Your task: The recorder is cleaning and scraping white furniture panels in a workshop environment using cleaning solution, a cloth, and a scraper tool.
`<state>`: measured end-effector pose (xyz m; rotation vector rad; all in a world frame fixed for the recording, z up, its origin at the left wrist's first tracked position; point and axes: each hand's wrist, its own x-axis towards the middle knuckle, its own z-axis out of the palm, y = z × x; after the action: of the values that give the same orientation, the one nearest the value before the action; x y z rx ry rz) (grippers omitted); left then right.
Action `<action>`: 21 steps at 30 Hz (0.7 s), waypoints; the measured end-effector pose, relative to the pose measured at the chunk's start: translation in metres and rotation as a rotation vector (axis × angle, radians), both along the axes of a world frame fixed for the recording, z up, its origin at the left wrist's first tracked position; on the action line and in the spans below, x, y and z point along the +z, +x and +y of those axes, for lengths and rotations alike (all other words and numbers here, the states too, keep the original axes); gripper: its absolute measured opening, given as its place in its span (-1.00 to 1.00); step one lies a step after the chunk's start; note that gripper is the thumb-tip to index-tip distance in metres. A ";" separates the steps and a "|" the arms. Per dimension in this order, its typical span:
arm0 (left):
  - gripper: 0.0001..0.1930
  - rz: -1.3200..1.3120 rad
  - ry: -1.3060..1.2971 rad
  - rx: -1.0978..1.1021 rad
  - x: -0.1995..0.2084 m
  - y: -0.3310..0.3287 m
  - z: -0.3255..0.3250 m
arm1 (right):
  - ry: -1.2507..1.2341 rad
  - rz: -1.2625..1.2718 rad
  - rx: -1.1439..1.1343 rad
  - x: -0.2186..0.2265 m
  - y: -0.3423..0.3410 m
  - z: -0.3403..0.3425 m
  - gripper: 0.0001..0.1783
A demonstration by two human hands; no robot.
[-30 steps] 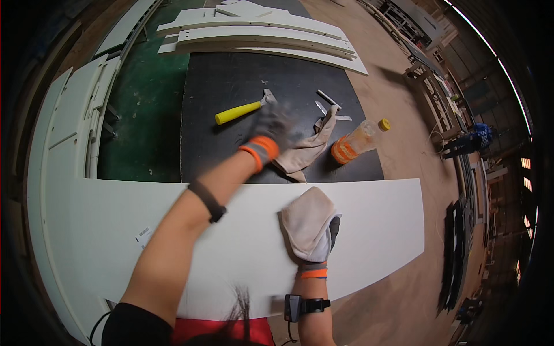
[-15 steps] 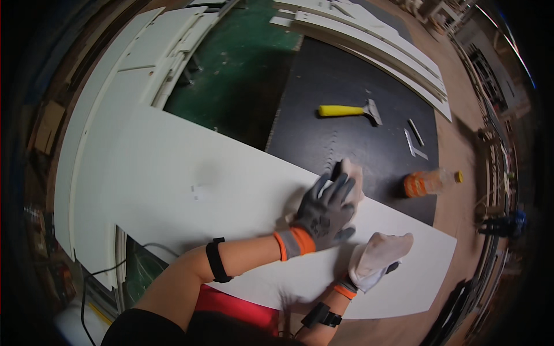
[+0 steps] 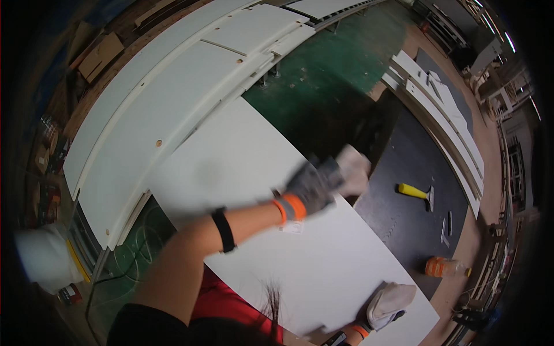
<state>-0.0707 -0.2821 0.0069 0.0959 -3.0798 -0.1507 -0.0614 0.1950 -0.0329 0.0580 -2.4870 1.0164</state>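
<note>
A large white panel lies before me, turned diagonally. My left hand, in a grey glove with an orange cuff, is at the panel's far long edge, smeared by motion. It holds a pale cloth, which sticks out past the fingers over the edge. Close by the orange cuff, a small white label shows on the panel. Near the panel's right end, my right hand is closed round a second whitish cloth. That cloth hides most of its fingers.
Beyond the panel, a dark board carries a yellow-handled scraper and a bottle with an orange label. White strips lie at its far side. More white panels stretch along the left. The floor is green.
The view has swung, so the panel now slants more steeply. My left hand has moved along the far edge, away from my right hand, carrying its cloth. The right hand keeps its cloth.
</note>
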 end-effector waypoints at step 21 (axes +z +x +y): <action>-0.57 0.194 0.443 0.800 -0.010 0.274 -0.231 | -0.339 -0.161 0.024 0.015 -0.003 -0.035 -0.39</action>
<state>0.2030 -0.5131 -0.0029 1.2018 -2.5147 -0.7227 -0.0645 0.1597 -0.0181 -0.1040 -2.4202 1.4907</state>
